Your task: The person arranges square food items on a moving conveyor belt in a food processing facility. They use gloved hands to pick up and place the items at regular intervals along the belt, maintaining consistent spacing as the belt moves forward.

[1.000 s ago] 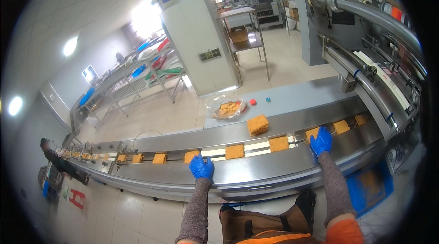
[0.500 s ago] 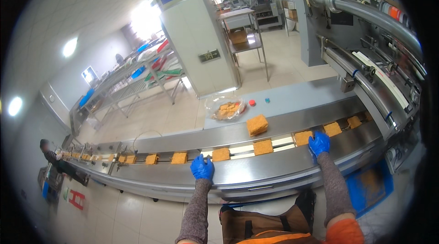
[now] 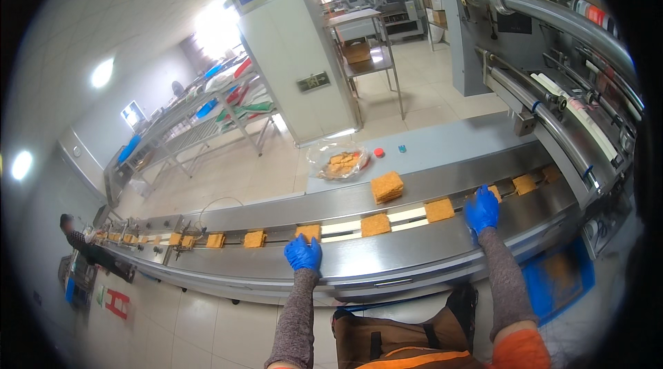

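A steel conveyor (image 3: 345, 255) carries flat golden-brown food squares (image 3: 440, 210) in a spaced row. My left hand (image 3: 302, 253), in a blue glove, rests at the channel's near edge beside one square (image 3: 309, 231), fingers bent and slightly apart. Farther right, my right hand (image 3: 483, 211), also gloved, reaches over the channel, its fingertips at a partly hidden square (image 3: 494, 193), fingers slightly apart. A stack of squares (image 3: 387, 188) sits on the far steel rail. Behind it, a clear bag (image 3: 337, 160) of pieces lies on a grey ledge (image 3: 442, 141) beside a red cap (image 3: 378, 152).
A machine with rollers (image 3: 559, 130) overhangs the conveyor's right end. A person (image 3: 97, 248) stands at the far left end near a red stool (image 3: 119, 303). A blue bin (image 3: 556, 289) is below right; a column (image 3: 283, 72) and steel racks (image 3: 228, 113) stand beyond.
The squares in the channel have shifted along the conveyor; their even spacing makes the direction hard to tell. My right fingertips have moved slightly farther over the channel. My left hand is nearly still.
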Available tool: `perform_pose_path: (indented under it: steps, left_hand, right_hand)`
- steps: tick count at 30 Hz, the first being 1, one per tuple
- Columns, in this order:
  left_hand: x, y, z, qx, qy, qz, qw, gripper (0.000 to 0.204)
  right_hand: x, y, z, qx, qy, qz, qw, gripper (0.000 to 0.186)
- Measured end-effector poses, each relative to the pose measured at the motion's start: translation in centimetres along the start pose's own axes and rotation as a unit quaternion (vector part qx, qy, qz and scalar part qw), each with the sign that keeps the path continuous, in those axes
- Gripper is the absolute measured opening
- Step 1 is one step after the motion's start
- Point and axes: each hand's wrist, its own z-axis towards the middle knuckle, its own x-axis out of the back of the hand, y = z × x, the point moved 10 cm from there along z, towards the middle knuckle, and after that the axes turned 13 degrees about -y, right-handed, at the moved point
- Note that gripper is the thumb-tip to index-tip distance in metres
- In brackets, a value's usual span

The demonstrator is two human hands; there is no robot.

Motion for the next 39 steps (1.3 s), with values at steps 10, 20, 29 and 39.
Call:
perform_pose_path:
  steps: [10, 20, 29, 39]
  left_hand:
    - [1.1, 1.3, -0.2, -0.023, 0.006, -0.034, 0.999, 0.032]
    - [1.2, 0.5, -0.9, -0.027, 0.086, 0.057, 0.994, 0.038]
    - [0.9, 1.1, -0.4, -0.02, -0.029, -0.07, 0.997, 0.03]
    - [1.0, 1.4, -0.5, -0.028, -0.003, -0.062, 0.998, 0.024]
  right_hand:
    - [-1.5, 1.0, 0.0, 0.006, -0.006, -0.003, 1.0, 0.057]
    - [-0.3, 0.3, 0.0, -0.007, 0.04, -0.066, 0.997, 0.066]
    - [-1.0, -0.3, 0.5, -0.003, -0.059, -0.018, 0.998, 0.057]
    - [-0.1, 0.6, -0.5, -0.04, 0.049, -0.067, 0.996, 0.064]
